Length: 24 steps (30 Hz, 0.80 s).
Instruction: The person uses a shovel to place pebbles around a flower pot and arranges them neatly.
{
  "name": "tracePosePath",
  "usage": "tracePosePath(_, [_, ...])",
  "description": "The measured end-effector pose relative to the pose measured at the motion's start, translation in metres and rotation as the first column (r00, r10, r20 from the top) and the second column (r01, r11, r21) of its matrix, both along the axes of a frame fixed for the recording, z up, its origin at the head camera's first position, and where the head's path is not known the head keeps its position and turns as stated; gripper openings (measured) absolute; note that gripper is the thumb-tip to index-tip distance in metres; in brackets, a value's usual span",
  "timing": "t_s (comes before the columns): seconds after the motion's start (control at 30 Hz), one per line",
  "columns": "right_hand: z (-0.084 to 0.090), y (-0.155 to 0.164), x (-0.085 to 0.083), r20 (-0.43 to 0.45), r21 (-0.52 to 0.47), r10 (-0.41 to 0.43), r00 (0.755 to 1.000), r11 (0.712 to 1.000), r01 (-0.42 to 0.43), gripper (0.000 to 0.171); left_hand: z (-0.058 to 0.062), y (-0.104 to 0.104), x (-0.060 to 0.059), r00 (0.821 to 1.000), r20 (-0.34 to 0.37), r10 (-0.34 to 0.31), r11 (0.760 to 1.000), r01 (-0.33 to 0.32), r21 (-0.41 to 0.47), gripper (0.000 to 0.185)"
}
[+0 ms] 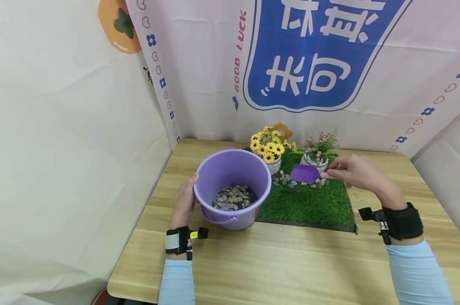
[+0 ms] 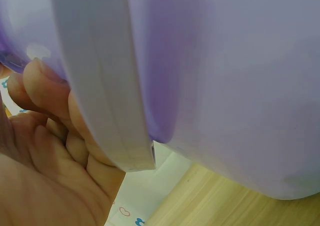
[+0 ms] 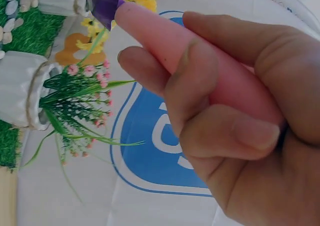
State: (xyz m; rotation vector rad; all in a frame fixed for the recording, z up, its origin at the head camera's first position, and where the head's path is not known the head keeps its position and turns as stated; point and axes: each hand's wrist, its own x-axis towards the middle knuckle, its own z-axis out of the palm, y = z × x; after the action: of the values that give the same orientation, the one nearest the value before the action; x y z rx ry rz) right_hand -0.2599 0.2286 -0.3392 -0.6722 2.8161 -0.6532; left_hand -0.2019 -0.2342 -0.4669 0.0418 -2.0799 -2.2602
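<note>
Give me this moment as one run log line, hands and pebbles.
Left hand: grips purple bucket | Right hand: holds purple shovel by pink handle | Pebbles: in bucket, also on grass mat

We see a pale wooden table (image 1: pixel 260 267); a green grass mat (image 1: pixel 309 205) lies towards its far side, and a purple bucket (image 1: pixel 239 169) stands to the left (whether its base overlaps the mat, we cannot tell).

Light-blue sleeves (image 1: pixel 178 279), black wrist straps (image 1: pixel 403 222), yellow tag (image 1: pixel 193 235) at the left
</note>
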Motion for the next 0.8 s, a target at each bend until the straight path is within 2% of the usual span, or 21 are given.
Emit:
tracePosePath(0.2, [0.011, -0.003, 0.002, -0.034, -0.018, 0.03, 0.999, 0.999, -0.03, 0.025, 0.003, 0.0, 0.0, 1.0, 0.017, -0.005, 1.0, 0.005, 0.015, 0.055])
tracePosePath(0.37, [0.02, -0.002, 0.006, -0.022, -0.049, 0.026, 0.999, 0.998, -0.027, 0.029, 0.012, 0.002, 0.004, 1.0, 0.013, -0.01, 1.0, 0.01, 0.0, 0.056])
tracePosePath(0.57, [0.03, -0.002, 0.006, -0.013, -0.142, 0.041, 0.999, 0.989, -0.043, 0.029, 0.024, 0.006, 0.011, 1.0, 0.005, -0.012, 1.0, 0.012, -0.007, 0.057])
tracePosePath(0.8, [0.035, -0.005, 0.005, 0.035, -0.282, 0.052, 0.998, 0.959, -0.04, 0.024, 0.023, 0.007, 0.012, 1.0, 0.003, -0.008, 1.0, 0.008, -0.002, 0.056])
